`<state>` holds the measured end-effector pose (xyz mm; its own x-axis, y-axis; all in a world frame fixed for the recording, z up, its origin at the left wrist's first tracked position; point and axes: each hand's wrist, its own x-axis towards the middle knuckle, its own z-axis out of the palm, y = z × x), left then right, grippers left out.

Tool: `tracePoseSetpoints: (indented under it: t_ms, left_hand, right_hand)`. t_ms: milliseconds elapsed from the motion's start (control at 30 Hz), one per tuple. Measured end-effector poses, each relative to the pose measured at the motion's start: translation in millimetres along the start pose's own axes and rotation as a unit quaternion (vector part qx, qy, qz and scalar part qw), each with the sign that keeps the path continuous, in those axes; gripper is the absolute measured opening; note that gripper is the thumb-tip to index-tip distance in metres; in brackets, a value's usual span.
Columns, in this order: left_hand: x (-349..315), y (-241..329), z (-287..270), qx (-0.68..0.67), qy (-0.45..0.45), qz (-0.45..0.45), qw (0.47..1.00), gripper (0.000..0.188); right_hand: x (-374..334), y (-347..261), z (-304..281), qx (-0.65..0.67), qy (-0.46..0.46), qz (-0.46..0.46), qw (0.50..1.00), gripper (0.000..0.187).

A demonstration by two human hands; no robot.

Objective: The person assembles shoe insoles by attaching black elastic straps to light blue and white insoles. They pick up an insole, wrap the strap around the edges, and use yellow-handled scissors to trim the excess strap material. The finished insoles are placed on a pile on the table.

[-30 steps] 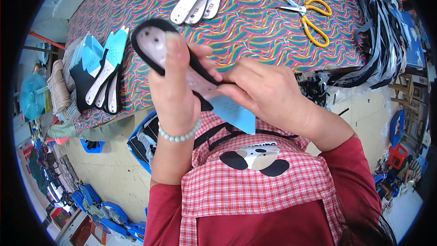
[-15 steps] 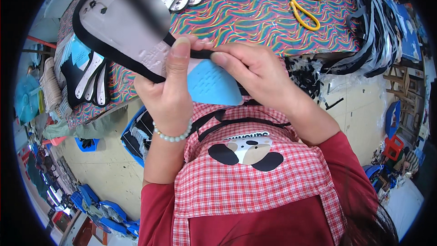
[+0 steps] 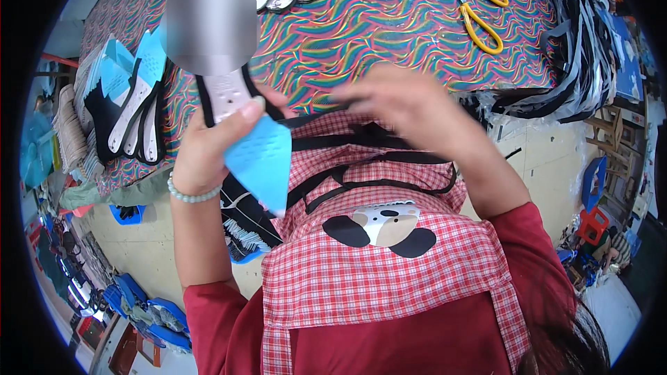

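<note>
Grasping the white-and-blue insole (image 3: 226, 101) above the tabletop's (image 3: 361, 35) near edge, the left hand (image 3: 203, 153) steadies it; the blurred right hand (image 3: 413, 107) appears to pinch a black strip (image 3: 306, 119). Black edging (image 3: 204, 101) borders the white part; the blue end (image 3: 260, 160) appears not yet edged. Below, a blue bin (image 3: 250, 258) holds dark, pale-striped pieces (image 3: 243, 235).

Dark red top (image 3: 389, 347), sleeves (image 3: 531, 243) reaching near elbows. Red-and-white checked apron (image 3: 382, 292), matching straps (image 3: 278, 351), cartoon animal face (image 3: 382, 226) with black ears (image 3: 411, 244). Pale green bead bracelet (image 3: 194, 197) on left wrist (image 3: 196, 212).
</note>
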<state>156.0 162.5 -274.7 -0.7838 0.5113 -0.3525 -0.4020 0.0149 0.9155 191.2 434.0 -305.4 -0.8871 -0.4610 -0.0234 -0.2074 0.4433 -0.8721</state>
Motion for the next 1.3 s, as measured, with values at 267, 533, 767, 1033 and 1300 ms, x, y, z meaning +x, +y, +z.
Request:
tracePoseSetpoints:
  t_ms: [267, 533, 767, 1033, 1300]
  left_hand:
    - [18, 65, -15, -0.602, -0.071, 0.180, 0.775, 0.031]
    - [48, -11, 22, -0.336, 0.123, 0.037, 0.933, 0.030]
    - [47, -9, 48, -0.359, 0.036, 0.023, 0.932, 0.033]
    - [31, 1, 42, -0.468, -0.075, -0.026, 0.880, 0.033]
    - [35, 7, 40, -0.333, 0.004, 0.012, 0.943, 0.035]
  right_hand:
    - [-22, 134, -133, -0.399, 0.277, 0.046, 0.873, 0.051]
    - [-49, 100, -147, -0.283, 0.130, 0.218, 0.925, 0.057]
    - [-64, 45, -49, 0.125, 0.213, 0.148, 0.958, 0.063]
    - [-40, -9, -5, 0.020, 0.044, 0.027, 0.998, 0.093]
    - [-30, -6, -18, -0.131, 0.097, 0.026, 0.986, 0.079]
